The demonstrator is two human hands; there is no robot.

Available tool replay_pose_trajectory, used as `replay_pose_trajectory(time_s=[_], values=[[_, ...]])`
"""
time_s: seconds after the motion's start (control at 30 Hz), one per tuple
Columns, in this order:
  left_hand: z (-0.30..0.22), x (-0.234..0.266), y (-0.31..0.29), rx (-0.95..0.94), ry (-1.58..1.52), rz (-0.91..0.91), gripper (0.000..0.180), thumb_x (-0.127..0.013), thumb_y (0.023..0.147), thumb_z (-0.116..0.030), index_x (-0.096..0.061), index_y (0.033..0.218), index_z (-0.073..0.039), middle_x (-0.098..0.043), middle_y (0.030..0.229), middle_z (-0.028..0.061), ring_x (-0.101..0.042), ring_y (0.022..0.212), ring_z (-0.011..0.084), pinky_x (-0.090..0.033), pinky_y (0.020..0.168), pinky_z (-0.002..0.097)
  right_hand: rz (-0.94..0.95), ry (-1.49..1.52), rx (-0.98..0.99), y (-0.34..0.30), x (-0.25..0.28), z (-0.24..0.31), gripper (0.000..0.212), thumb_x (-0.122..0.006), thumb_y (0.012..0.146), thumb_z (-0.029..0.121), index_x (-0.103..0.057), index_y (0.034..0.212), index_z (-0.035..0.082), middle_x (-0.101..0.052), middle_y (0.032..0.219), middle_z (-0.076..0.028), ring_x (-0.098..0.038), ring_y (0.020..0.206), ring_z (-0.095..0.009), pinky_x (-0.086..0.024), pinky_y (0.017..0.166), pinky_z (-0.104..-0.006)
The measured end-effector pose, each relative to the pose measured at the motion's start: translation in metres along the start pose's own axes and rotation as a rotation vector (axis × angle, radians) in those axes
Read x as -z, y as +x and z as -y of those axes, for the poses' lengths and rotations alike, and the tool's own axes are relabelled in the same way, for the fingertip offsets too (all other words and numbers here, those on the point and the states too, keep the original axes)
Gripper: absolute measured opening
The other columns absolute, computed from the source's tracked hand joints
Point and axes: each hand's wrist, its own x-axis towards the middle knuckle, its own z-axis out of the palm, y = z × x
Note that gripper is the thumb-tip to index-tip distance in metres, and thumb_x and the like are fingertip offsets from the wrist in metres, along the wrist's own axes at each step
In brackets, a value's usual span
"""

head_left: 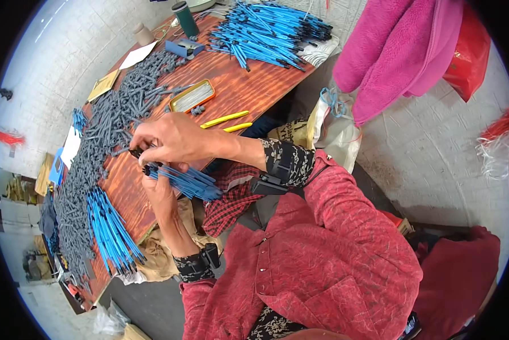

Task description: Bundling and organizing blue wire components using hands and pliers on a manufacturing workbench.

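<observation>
A bundle of slim blue rods (193, 185) with dark ends lies in my left hand (159, 191), whose fingers are wrapped round it near one end. The rods' other ends point right, toward my lap. Just above that grip is my right hand (175, 137), its fingers curled in a pinch by the bundle's dark tips. A small dark piece (136, 152) shows at those fingertips, too little of it visible to name. On the wooden table beside my hands spreads a long heap of grey plastic parts (118, 107).
Blue rods with black ends (111, 232) lie at the table's near left; a bigger pile (265, 31) sits at the far end. Yellow-handled pliers (226, 119) and a tin (172, 105) of thin pale pins are close by. Pink fleece (402, 51) hangs right.
</observation>
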Motion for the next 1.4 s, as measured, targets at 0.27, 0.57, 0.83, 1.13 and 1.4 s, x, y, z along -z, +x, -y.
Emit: replay_pose_trajectory(time_s=[0.27,0.57,0.83,1.13,1.4], values=[[0.018,0.045,0.006,-0.027,-0.244,-0.14,0.034,-0.061,0.101,-0.024,-0.054,0.122,0.002,-0.067,0.118,0.0246,-0.071,0.102,0.0293,-0.059,0.089,0.0387,-0.462,-0.695,-0.405,-0.075,0.151,-0.107,0.022,-0.061,0.092,0.022,-0.07,0.11,0.011,-0.072,0.103,-0.009,-0.069,0.09,-0.03,-0.055,0.079,-0.0418],[0.015,0.039,0.017,0.013,-0.239,-0.201,0.037,-0.063,0.1,-0.026,-0.055,0.121,0.003,-0.07,0.112,0.0215,-0.071,0.095,0.0247,-0.059,0.084,0.0337,-0.312,-1.129,-0.79,-0.165,0.259,-0.147,0.028,-0.071,0.083,0.03,-0.068,0.099,0.007,-0.071,0.092,-0.015,-0.066,0.084,-0.042,-0.052,0.078,-0.0521],[0.016,0.035,0.012,0.02,-0.196,-0.207,0.036,-0.065,0.099,-0.027,-0.057,0.12,0.001,-0.071,0.11,0.0204,-0.072,0.094,0.0251,-0.06,0.083,0.0341,-0.448,-0.032,-1.009,-0.141,0.267,-0.148,0.023,-0.067,0.082,0.027,-0.07,0.089,0.005,-0.068,0.076,0.0,-0.064,0.067,-0.007,-0.051,0.059,-0.0233],[0.013,0.031,0.013,0.013,-0.179,-0.213,0.031,-0.065,0.099,-0.025,-0.059,0.116,0.0,-0.072,0.106,0.0177,-0.072,0.091,0.0247,-0.06,0.082,0.0343,-0.261,0.69,-0.917,-0.118,0.252,-0.14,0.031,-0.059,0.102,0.032,-0.064,0.107,0.002,-0.047,0.07,0.009,-0.041,0.057,-0.003,-0.036,0.051,-0.0204],[0.009,0.028,0.007,0.044,-0.259,-0.28,0.03,-0.066,0.098,-0.016,-0.055,0.117,0.004,-0.07,0.106,0.0226,-0.072,0.091,0.0284,-0.061,0.08,0.036,-0.146,0.602,-0.703,-0.141,0.18,-0.094,0.035,-0.057,0.102,0.032,-0.065,0.107,-0.002,-0.048,0.07,0.005,-0.043,0.059,-0.006,-0.038,0.057,-0.0228]])
